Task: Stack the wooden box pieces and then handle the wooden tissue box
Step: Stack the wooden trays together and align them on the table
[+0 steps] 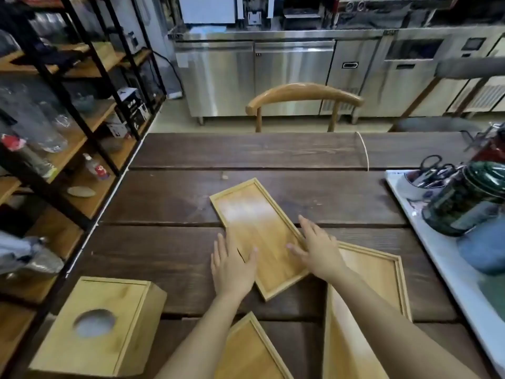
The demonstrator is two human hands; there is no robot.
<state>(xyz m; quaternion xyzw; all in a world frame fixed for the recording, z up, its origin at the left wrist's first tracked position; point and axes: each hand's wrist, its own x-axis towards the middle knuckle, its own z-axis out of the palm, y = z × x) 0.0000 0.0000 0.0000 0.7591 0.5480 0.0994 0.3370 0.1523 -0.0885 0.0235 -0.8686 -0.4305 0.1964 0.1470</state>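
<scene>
Fingers [293,248] apart and flat, we are pressing both hands on the centre-frame wooden tray piece [259,228]; stiff, light, best gripped by its long rims.

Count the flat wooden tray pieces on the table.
3: one tray mid-table under both hands, one right beneath the right forearm, one at the near edge. Others may lie out of view.

Two bare forearms, uncovered from the near edge of the view to the wrists, with no sleeve or cuff showing. Left hand [233,265] and right hand [318,248] both bare, ungloved. Fingers [222,243] slender, with short, plain nails. Wrists narrow, forearms smooth and broadening toward the near edge. Slightly blurred at the fingertips.
</scene>
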